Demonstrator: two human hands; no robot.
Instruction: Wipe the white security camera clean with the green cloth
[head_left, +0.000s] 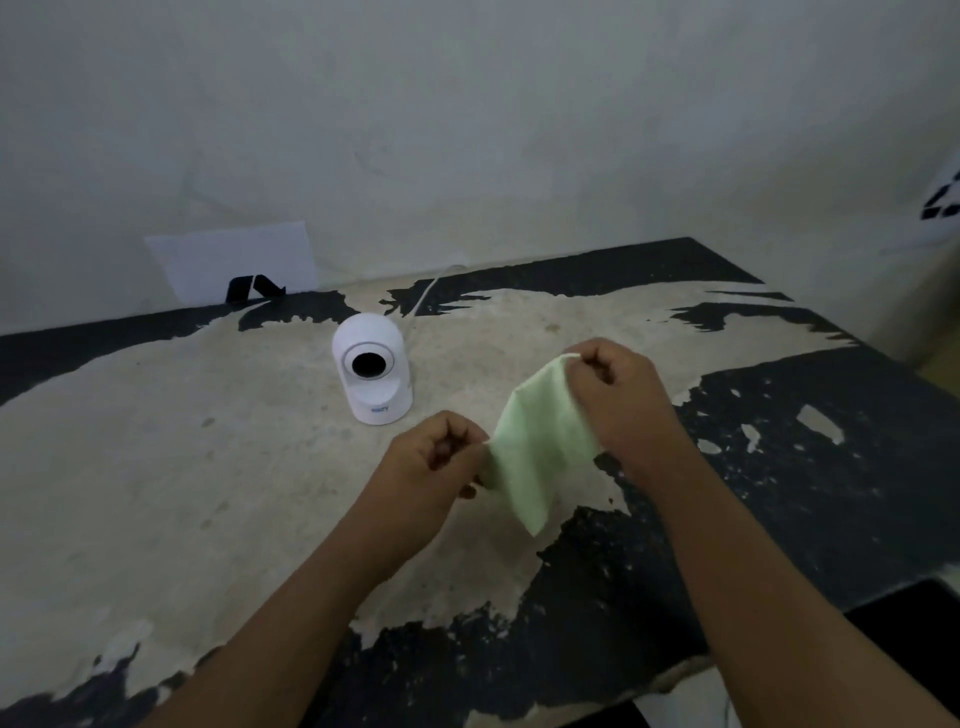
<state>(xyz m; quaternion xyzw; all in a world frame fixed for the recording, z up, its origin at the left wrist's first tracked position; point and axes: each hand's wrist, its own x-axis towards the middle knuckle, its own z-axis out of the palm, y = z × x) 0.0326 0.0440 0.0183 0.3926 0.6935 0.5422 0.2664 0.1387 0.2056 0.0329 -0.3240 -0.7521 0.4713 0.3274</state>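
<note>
A white security camera (375, 370) stands upright on the table, its round black lens facing me, with a white cable (427, 292) running from its back toward the wall. To its right I hold a pale green cloth (540, 446) stretched in the air above the table. My right hand (618, 397) pinches the cloth's upper corner. The lower left edge is pinched by my left hand (436, 462), which is just in front of the camera and apart from it.
The table (156, 467) has a worn top, beige with black patches, and its right edge falls away at the far right. A white sheet (234, 260) leans on the wall behind, with a small black stand (253, 287) in front of it.
</note>
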